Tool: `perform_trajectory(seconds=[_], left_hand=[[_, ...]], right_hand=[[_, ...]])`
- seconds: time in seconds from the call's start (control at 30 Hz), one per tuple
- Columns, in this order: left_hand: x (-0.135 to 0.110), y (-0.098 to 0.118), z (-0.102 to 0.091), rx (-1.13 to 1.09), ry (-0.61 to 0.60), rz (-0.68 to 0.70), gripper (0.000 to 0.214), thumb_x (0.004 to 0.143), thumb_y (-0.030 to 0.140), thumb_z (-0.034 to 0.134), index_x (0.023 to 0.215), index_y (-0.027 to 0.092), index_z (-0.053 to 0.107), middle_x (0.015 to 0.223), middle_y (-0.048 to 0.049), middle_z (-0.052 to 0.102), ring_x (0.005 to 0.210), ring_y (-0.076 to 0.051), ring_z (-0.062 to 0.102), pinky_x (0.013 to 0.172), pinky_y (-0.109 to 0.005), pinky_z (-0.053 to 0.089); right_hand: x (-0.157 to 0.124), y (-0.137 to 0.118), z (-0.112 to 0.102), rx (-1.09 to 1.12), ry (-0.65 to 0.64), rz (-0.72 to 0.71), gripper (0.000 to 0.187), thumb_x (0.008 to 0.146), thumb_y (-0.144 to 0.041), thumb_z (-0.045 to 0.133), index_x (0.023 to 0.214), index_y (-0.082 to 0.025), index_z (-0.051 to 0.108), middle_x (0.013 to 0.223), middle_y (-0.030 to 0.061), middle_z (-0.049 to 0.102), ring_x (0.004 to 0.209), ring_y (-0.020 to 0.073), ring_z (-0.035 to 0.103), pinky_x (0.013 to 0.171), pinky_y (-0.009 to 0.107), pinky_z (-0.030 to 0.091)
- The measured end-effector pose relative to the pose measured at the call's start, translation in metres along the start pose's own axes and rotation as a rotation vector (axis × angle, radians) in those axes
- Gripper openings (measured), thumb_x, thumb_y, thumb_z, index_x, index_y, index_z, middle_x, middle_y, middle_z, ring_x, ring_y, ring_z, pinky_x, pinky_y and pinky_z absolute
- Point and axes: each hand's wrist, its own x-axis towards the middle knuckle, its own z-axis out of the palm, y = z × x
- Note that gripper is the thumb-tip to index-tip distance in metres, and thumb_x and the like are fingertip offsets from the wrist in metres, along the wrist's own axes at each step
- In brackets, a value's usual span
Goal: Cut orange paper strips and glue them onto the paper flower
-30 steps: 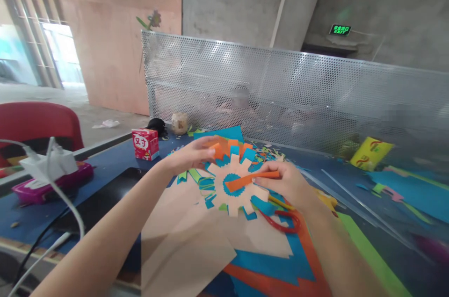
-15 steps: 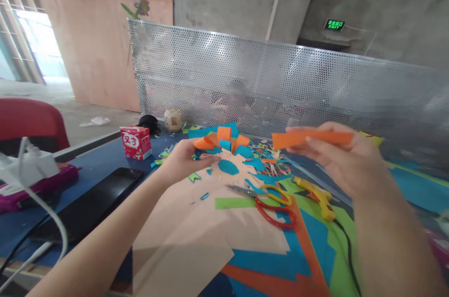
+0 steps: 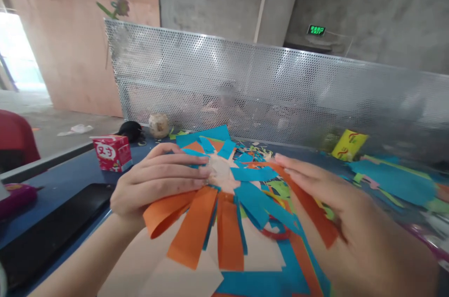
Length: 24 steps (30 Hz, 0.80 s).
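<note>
My left hand (image 3: 157, 182) is closed on a paper flower (image 3: 229, 236), its fingers lying over the left side and its thumb out of sight. Folded loops of orange and blue paper radiate from a pale round middle, orange ones toward me and blue ones on the right. Between the fingers of my right hand (image 3: 324, 189) is an orange paper strip (image 3: 307, 206). One end of the strip reaches the right side of the flower, though whether it touches there I cannot tell. Scissors (image 3: 277, 235) lie mostly hidden beneath the loops, with red and yellow handles showing.
Pale and blue paper sheets (image 3: 259, 283) lie under the flower. A black phone (image 3: 52, 231) and a red box (image 3: 111, 153) stand at left. Paper scraps, a yellow packet (image 3: 350, 144) and more blue paper (image 3: 396, 177) are farther right. A perforated metal screen (image 3: 196, 77) rises behind.
The flower has come nearer and tilted, so its loops now spread toward me over the scissors. My right hand has brought the orange strip down to the flower's right side. The view has shifted right.
</note>
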Motion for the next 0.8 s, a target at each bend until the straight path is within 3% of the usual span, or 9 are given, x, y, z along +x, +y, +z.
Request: perform_trajectory(seconds=[0.07, 0.13, 0.4, 0.5, 0.63, 0.8], left_hand=[[0.001, 0.000, -0.001, -0.052, -0.046, 0.116, 0.026, 0.084, 0.023, 0.044, 0.104, 0.030, 0.059, 0.095, 0.0028, 0.067, 0.086, -0.015, 0.063, 0.083, -0.033, 0.046], [0.003, 0.001, -0.001, -0.062, -0.057, 0.142, 0.029, 0.085, 0.020, 0.041, 0.109, 0.029, 0.055, 0.098, 0.0011, 0.066, 0.089, -0.017, 0.062, 0.082, -0.037, 0.046], [0.006, 0.003, -0.004, -0.092, -0.065, 0.079, 0.027, 0.084, 0.023, 0.044, 0.106, 0.027, 0.059, 0.096, -0.0027, 0.067, 0.089, -0.022, 0.062, 0.081, -0.043, 0.045], [0.005, 0.000, -0.006, -0.104, -0.131, 0.082, 0.029, 0.083, 0.024, 0.044, 0.109, 0.028, 0.056, 0.099, -0.0033, 0.066, 0.093, -0.024, 0.060, 0.083, -0.044, 0.044], [0.005, -0.001, -0.004, -0.142, -0.046, 0.029, 0.027, 0.082, 0.033, 0.045, 0.104, 0.031, 0.060, 0.093, -0.0025, 0.068, 0.089, -0.024, 0.062, 0.082, -0.044, 0.044], [0.004, 0.003, 0.001, -0.253, -0.016, -0.114, 0.025, 0.082, 0.037, 0.043, 0.096, 0.032, 0.064, 0.089, -0.0021, 0.069, 0.089, -0.024, 0.062, 0.085, -0.043, 0.042]], right_hand=[[-0.005, 0.001, -0.003, -0.049, -0.073, 0.013, 0.042, 0.069, -0.022, 0.060, 0.111, -0.027, 0.055, 0.120, 0.0001, 0.052, 0.097, 0.0225, 0.058, 0.073, 0.025, 0.055], [-0.009, -0.002, -0.005, -0.066, -0.076, 0.013, 0.044, 0.066, -0.025, 0.063, 0.109, -0.030, 0.056, 0.121, -0.0015, 0.050, 0.097, 0.0243, 0.058, 0.068, 0.025, 0.057], [-0.019, -0.019, -0.001, -0.090, 0.052, -0.084, 0.041, 0.073, -0.027, 0.052, 0.114, -0.026, 0.053, 0.121, -0.0016, 0.050, 0.096, 0.0230, 0.058, 0.079, 0.024, 0.052], [-0.024, -0.013, 0.002, -0.070, 0.021, -0.090, 0.047, 0.071, -0.029, 0.055, 0.117, -0.028, 0.050, 0.121, -0.0001, 0.050, 0.097, 0.0256, 0.058, 0.077, 0.028, 0.054], [-0.031, -0.005, 0.001, 0.034, -0.040, -0.069, 0.052, 0.070, -0.035, 0.056, 0.121, -0.029, 0.046, 0.120, 0.0026, 0.051, 0.097, 0.0288, 0.057, 0.077, 0.034, 0.054], [-0.024, -0.007, 0.003, 0.256, -0.024, 0.014, 0.037, 0.075, -0.026, 0.053, 0.111, -0.029, 0.051, 0.117, 0.0030, 0.055, 0.101, 0.0246, 0.056, 0.083, 0.032, 0.051]])
